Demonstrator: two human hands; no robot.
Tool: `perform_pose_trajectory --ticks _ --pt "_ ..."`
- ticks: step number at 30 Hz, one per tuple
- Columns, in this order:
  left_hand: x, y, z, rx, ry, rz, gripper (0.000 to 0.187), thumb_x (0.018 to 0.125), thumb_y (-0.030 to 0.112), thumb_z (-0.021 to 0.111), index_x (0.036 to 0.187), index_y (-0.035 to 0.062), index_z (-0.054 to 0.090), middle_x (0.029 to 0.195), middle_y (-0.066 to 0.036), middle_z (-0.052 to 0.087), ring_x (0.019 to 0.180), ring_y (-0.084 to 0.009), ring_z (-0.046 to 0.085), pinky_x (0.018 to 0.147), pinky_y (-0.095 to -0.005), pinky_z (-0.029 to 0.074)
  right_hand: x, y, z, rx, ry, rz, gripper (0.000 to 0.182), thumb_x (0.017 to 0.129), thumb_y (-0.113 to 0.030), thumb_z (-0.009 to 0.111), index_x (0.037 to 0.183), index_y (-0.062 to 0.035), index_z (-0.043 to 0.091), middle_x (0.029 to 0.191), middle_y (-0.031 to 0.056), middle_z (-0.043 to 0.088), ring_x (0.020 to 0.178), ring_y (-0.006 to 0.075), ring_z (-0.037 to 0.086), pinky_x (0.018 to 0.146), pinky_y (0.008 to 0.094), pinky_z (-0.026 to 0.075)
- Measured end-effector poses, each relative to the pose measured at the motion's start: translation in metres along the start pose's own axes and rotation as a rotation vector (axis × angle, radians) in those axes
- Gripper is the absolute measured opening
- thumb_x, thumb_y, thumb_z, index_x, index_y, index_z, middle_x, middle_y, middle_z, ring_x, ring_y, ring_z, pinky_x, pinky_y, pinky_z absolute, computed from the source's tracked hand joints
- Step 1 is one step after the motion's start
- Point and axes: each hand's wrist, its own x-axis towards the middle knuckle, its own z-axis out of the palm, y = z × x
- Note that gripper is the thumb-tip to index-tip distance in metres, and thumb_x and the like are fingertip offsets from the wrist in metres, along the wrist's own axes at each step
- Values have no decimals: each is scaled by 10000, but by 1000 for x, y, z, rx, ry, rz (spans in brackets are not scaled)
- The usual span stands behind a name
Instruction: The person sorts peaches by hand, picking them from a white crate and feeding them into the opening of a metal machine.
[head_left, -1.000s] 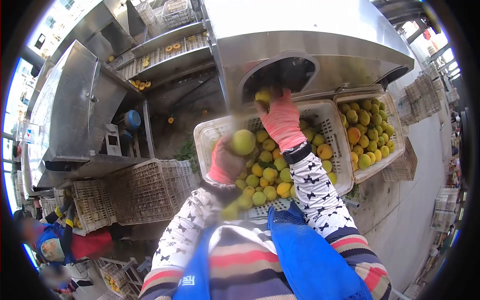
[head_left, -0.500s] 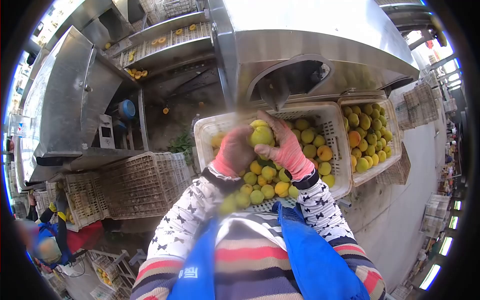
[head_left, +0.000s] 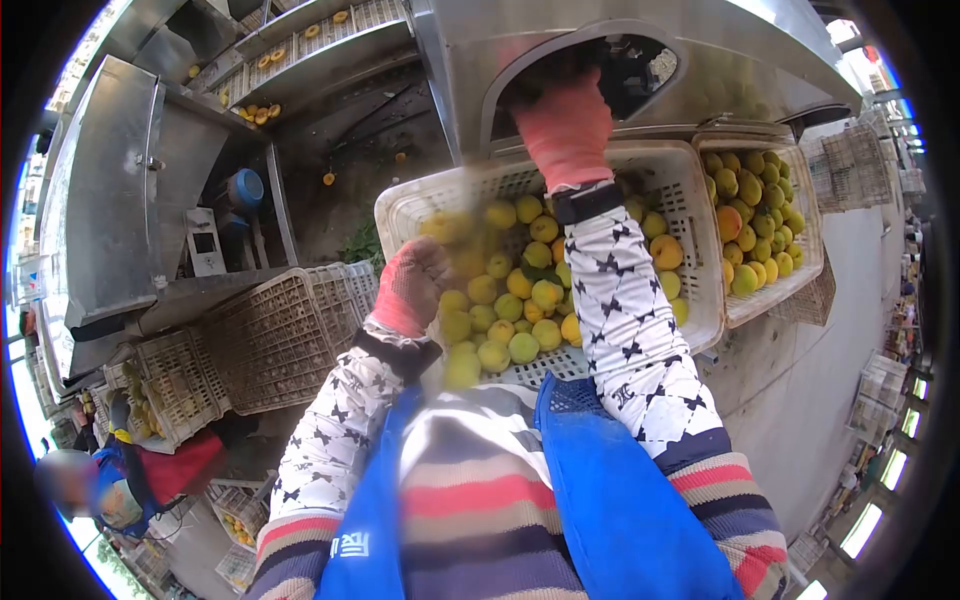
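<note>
My right hand (head_left: 566, 125), in a pink glove, reaches into the dark oval opening (head_left: 640, 65) of a metal machine. Its fingers are hidden in there, along with anything they hold. My left hand (head_left: 410, 287), gloved alike, hovers at the left side of a white plastic crate (head_left: 705, 270). Its fingers are curled inward, and whatever may be inside them does not show. Yellow-green peaches (head_left: 522, 347), some tinged orange, lie loose in the crate below and between my hands.
A second crate (head_left: 812, 268) of peaches stands to the right. Brown crates (head_left: 265, 345) lie at left, near a co-worker in blue and red (head_left: 125, 480). Cut fruit halves (head_left: 262, 114) rest by a metal chute at upper left.
My hands have parted from around a green peach above the crate. The right one moved up into the machine opening; the left one drew back left. The peach is out of sight.
</note>
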Motion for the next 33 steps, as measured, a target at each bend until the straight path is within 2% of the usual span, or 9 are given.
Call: perform_pose_trajectory --ticks 4,5,8,14,16,19,23,26,33 --pt "11 19 47 1120 -102 152 332 921 224 575 1205 54 591 1210 -95 600 1146 -217 548 962 -369 454 -20 25 -26 871 263 -33 500 798 -269 775 1205 -32 604 1071 120 586 821 222 624 755 333 523" --pt "4 44 82 1575 -153 183 309 930 176 559 1215 61 586 1253 -81 586 1183 -178 528 957 -347 454 -37 43 -27 775 243 21 489 767 -161 807 1200 -31 622 1013 68 587 786 142 576 755 278 499" --pt "111 -48 36 1835 -39 122 268 875 157 599 1112 63 679 1041 -146 669 908 -260 668 797 -349 539 -96 103 1 523 -272 133 417 804 -229 754 1167 -56 645 1096 106 625 916 243 633 822 336 511" --pt "179 -85 10 2292 -232 -238 643 843 521 624 1275 45 611 1353 -168 560 1236 -267 549 1056 -378 417 -165 123 57 -292 -1246 -170 428 789 -227 717 1160 -32 631 1201 170 632 1116 319 612 889 403 507" --pt "109 -35 74 2438 -241 40 591 787 458 657 1195 31 650 1241 -190 611 1139 -348 595 934 -488 480 -203 138 104 -473 -1354 -240 461 761 -221 728 1168 -30 623 1194 180 629 1113 342 608 918 400 498" --pt "177 -117 -29 2165 -6 648 406 743 335 665 1036 56 690 1058 -188 648 955 -320 647 736 -533 511 -232 154 140 -465 -1330 -301 546 723 -224 760 1205 -22 602 1213 197 614 1131 355 597 938 403 491" --pt "168 -110 -21 2585 -353 270 336 753 332 641 949 71 720 1021 -188 672 897 -324 672 740 -462 534 -167 138 62 119 -1264 -4 718 670 -232 825 1289 -5 542 1224 180 601 1134 311 596 969 402 473" --pt "176 -104 -9 2516 -1241 -389 376 755 391 627 977 109 742 1049 -137 700 913 -303 689 767 -424 542 -154 158 10 724 -898 169 877 627 -268 880 1360 -1 478 1219 129 594 1126 242 587 989 369 456" --pt "122 -241 -91 2551 -1298 -229 314 688 363 728 932 172 778 902 -75 734 857 -251 703 719 -448 549 -83 122 -69 1237 -602 357 869 664 -255 872 1383 4 458 1251 101 577 1144 185 549 1004 328 433"
